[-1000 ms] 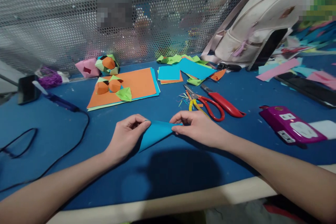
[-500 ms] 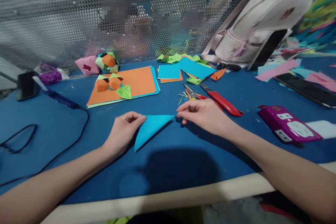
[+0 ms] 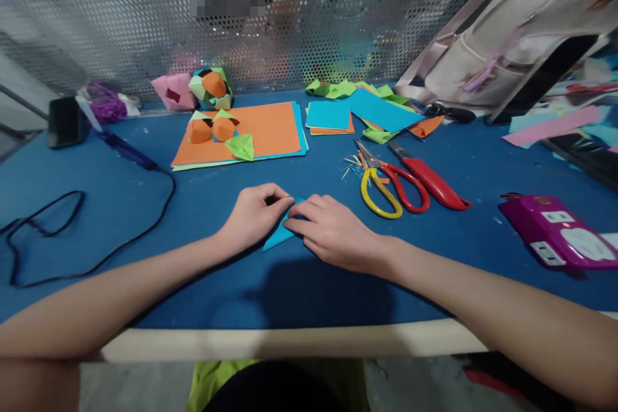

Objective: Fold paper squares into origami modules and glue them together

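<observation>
Perforated grey panel point(image 3: 120, 32) standing behind, blue tabletop point(image 3: 203, 206), pale front edge point(image 3: 168, 344), grey floor point(image 3: 135, 386) below

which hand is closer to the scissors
Right. The right hand, on the blue paper, is left of and below the scissors in the picture; the left hand, at the paper's left side, is farther left.

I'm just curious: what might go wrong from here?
The blue paper might slip or crease crookedly, since the left grip pinches it while the right grip lies over it, hiding part of it.

The scissors lie just beyond the right grip, so a careless reach could knock them.
</observation>
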Tool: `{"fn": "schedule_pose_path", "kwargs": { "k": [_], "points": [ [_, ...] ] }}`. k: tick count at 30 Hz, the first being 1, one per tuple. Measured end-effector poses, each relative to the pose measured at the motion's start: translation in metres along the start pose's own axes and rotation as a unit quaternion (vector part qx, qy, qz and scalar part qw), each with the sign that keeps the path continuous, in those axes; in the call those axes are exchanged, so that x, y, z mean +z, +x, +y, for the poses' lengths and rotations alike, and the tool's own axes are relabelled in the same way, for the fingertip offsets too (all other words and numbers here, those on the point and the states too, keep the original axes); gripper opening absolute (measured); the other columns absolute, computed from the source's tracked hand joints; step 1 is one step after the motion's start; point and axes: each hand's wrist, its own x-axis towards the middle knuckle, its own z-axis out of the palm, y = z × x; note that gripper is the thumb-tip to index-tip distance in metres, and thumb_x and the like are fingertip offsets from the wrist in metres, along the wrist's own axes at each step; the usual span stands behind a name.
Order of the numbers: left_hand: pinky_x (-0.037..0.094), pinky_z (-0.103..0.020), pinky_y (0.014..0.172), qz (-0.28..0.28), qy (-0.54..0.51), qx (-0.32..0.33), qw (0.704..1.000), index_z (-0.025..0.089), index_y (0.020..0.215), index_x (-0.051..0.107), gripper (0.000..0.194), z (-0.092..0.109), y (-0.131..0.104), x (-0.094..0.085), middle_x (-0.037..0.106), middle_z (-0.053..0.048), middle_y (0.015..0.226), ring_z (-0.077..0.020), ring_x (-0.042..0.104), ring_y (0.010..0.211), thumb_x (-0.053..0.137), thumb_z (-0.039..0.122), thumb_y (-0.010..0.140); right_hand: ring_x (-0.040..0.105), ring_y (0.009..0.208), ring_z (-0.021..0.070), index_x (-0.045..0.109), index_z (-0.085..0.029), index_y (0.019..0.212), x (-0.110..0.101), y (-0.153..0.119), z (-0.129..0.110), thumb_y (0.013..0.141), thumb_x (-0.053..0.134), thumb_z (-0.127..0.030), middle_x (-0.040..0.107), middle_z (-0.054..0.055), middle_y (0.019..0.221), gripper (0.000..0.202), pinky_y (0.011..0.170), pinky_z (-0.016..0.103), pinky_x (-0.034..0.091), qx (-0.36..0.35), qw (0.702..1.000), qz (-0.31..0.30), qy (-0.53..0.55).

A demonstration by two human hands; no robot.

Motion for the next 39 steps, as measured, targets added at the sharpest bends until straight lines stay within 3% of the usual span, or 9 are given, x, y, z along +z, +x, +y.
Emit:
{"fn": "schedule_pose_path", "kwargs": {
  "k": [5,9,11,14,16,23,29,35,39],
  "points": [
    [0.038,-0.032,0.077,0.013,0.140,0.091,0.986,0.019,0.068,0.065,0.017,-0.011,0.008,-0.004,0.067,-0.002,0.074,-0.0187,0.055,0.080,0.055,0.027,0.080,0.048,0.092,0.0237,0.060,-0.017,0.115,0.004,-0.002,0.003,0.088,0.044,-0.016,0.060,0.011,0.105,0.031,0.076,0.036,0.038,-0.010,0.999,-0.033,0.006],
    [0.037,-0.035,0.080,0.016,0.182,0.116,0.976,0.018,0.069,0.066,0.015,-0.022,0.015,-0.007,0.063,-0.004,0.082,-0.0195,0.052,0.084,0.058,0.026,0.080,0.051,0.105,0.0254,0.057,-0.014,0.119,0.003,-0.002,0.000,0.090,0.041,-0.018,0.059,0.012,0.119,0.034,0.086,0.040,0.041,-0.011,0.999,-0.039,0.013],
    [0.037,-0.035,0.079,0.005,0.195,0.119,0.974,0.019,0.069,0.067,0.013,-0.025,0.019,-0.009,0.061,-0.004,0.084,-0.0191,0.051,0.084,0.059,0.024,0.079,0.045,0.120,0.0280,0.052,-0.009,0.125,0.004,-0.002,-0.002,0.092,0.041,-0.029,0.052,0.015,0.132,0.040,0.097,0.044,0.037,-0.011,0.999,-0.035,0.016],
    [0.037,-0.034,0.078,-0.020,0.196,0.125,0.972,0.020,0.070,0.067,0.012,-0.029,0.023,-0.012,0.060,-0.002,0.082,-0.0182,0.050,0.083,0.059,0.022,0.079,0.028,0.136,0.0303,0.038,0.000,0.136,0.007,-0.002,-0.002,0.089,0.042,-0.051,0.037,0.020,0.144,0.069,0.109,0.049,0.025,-0.025,0.997,-0.064,0.027],
    [0.037,-0.034,0.077,-0.027,0.192,0.134,0.972,0.020,0.070,0.067,0.012,-0.030,0.025,-0.013,0.060,-0.002,0.080,-0.0179,0.050,0.082,0.061,0.025,0.079,0.025,0.138,0.0300,0.035,0.001,0.137,0.007,-0.002,-0.001,0.087,0.042,-0.057,0.033,0.021,0.145,0.078,0.112,0.048,0.023,-0.030,0.994,-0.100,0.037],
    [0.033,-0.034,0.076,-0.035,0.194,0.155,0.968,0.019,0.070,0.066,0.017,-0.034,0.027,-0.014,0.059,-0.001,0.080,-0.0181,0.049,0.083,0.062,0.033,0.079,0.023,0.138,0.0287,0.037,-0.002,0.138,-0.003,-0.005,0.004,0.085,0.044,-0.060,0.030,0.020,0.146,0.079,0.113,0.048,0.023,-0.060,0.981,-0.170,0.066],
    [0.030,-0.032,0.073,-0.051,0.193,0.168,0.965,0.019,0.071,0.066,0.017,-0.036,0.029,-0.014,0.058,-0.001,0.080,-0.0177,0.048,0.082,0.061,0.033,0.080,0.019,0.139,0.0284,0.036,-0.003,0.138,-0.005,-0.002,0.003,0.083,0.046,-0.061,0.026,0.022,0.148,0.081,0.113,0.048,0.022,-0.064,0.980,-0.171,0.083],
    [0.026,-0.032,0.071,-0.077,0.189,0.182,0.962,0.020,0.069,0.065,0.015,-0.038,0.034,-0.017,0.057,0.000,0.078,-0.0175,0.047,0.082,0.061,0.030,0.079,0.022,0.138,0.0298,0.035,-0.002,0.139,-0.003,0.026,-0.001,0.082,0.051,-0.060,0.029,0.023,0.146,0.082,0.111,0.046,0.026,-0.148,0.960,-0.205,0.123],
    [0.026,-0.031,0.072,-0.088,0.174,0.189,0.963,0.020,0.068,0.065,0.016,-0.038,0.035,-0.018,0.057,0.000,0.076,-0.0170,0.046,0.080,0.061,0.030,0.079,0.025,0.137,0.0309,0.036,-0.001,0.137,0.005,0.028,0.001,0.081,0.051,-0.060,0.030,0.023,0.146,0.084,0.110,0.047,0.028,-0.157,0.954,-0.213,0.140]
  ]
}}
